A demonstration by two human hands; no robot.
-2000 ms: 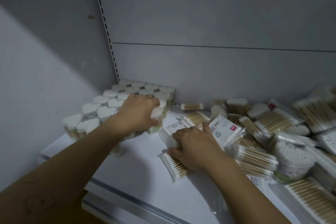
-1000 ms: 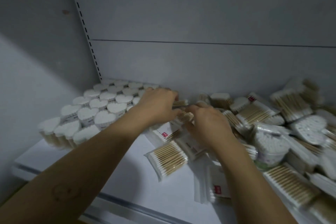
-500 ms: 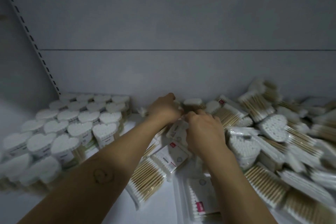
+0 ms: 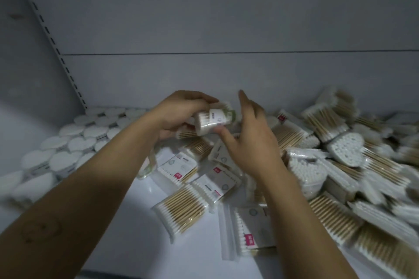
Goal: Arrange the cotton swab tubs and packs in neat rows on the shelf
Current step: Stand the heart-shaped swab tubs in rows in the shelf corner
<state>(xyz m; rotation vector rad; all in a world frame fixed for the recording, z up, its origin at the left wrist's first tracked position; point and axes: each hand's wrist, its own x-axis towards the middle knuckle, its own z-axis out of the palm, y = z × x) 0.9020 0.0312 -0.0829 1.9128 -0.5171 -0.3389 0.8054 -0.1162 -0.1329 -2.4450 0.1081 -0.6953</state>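
left hand (image 4: 179,115) grips a cotton swab tub (image 4: 212,120) sideways, long axis left-right, green end pointing right; right hand (image 4: 251,142) spread wide beside it

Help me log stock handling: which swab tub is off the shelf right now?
The tub gripped by the left hand, tipped sideways above the loose packs. The others stand in rows at left or lie in the pile at right.
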